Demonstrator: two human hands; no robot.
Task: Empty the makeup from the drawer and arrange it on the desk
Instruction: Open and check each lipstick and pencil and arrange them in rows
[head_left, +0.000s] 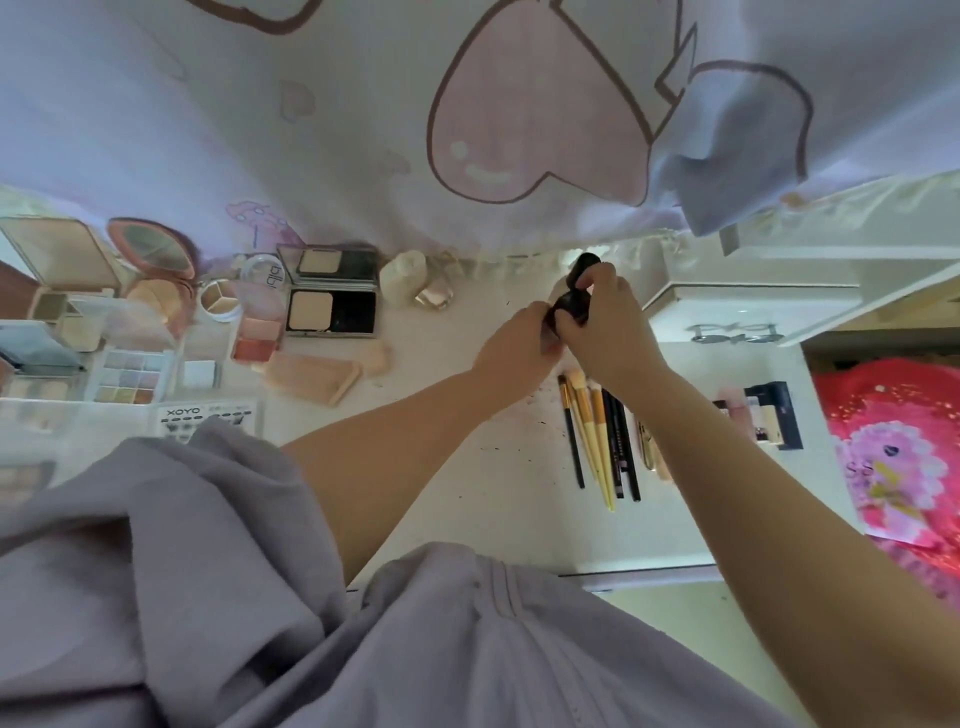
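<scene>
Both hands meet over the far middle of the white desk (467, 457). My left hand (519, 340) and my right hand (605, 322) together grip a small black makeup item (574, 304), with a black cap or top part (584, 265) sticking up above my right fingers. Just below the hands lies a row of makeup brushes and pencils (597, 431). Open powder compacts (332, 296), a round mirror compact (150, 249) and palettes (130, 376) are laid out on the desk's left side.
A heart-print curtain (519, 119) hangs along the desk's far edge. A white organiser box (727, 312) stands to the right of the hands, with a dark box (774, 413) in front of it. A red printed bag (893, 452) lies at the far right. Dark crumbs dot the desk.
</scene>
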